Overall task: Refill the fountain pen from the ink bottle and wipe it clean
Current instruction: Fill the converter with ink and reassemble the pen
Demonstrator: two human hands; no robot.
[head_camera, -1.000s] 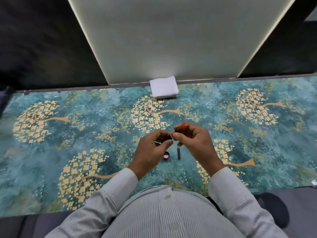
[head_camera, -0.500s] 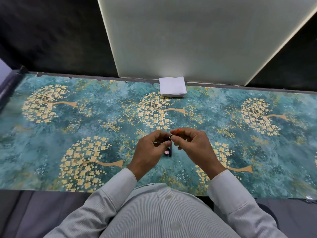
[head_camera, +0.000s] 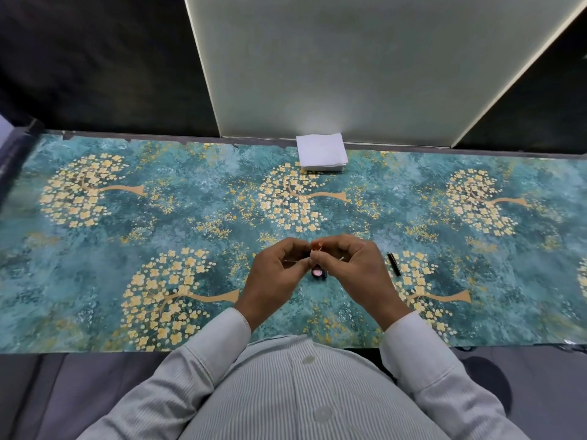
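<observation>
Above the middle of the counter (head_camera: 95, 274), the two hands are brought together, fingertips meeting. The left hand (head_camera: 276, 281) is curled narrow around a thin pale part, of which only a sliver is seen at the fingers; the right hand (head_camera: 359, 274) is pinched on a small orange pen part (head_camera: 317, 246), whose tip is seen between the thumbs. How the two pieces are joined is hidden by the fingers. Just below the meeting fingertips, the ink bottle (head_camera: 318, 273) is seen standing on the counter with its mouth open and a pinkish surface showing inside; it is partly covered by the hands. To the right of the right hand, a short black pen piece (head_camera: 394, 263) is laid flat on the counter, apart from the hand and tilted slightly. Farther back, at the counter's rear edge and against the pale panel (head_camera: 349, 65), a stack of white tissues (head_camera: 321, 150) is placed. The counter is covered by a teal cloth printed with golden trees. Striped sleeves (head_camera: 219, 338) are seen at the near edge.
</observation>
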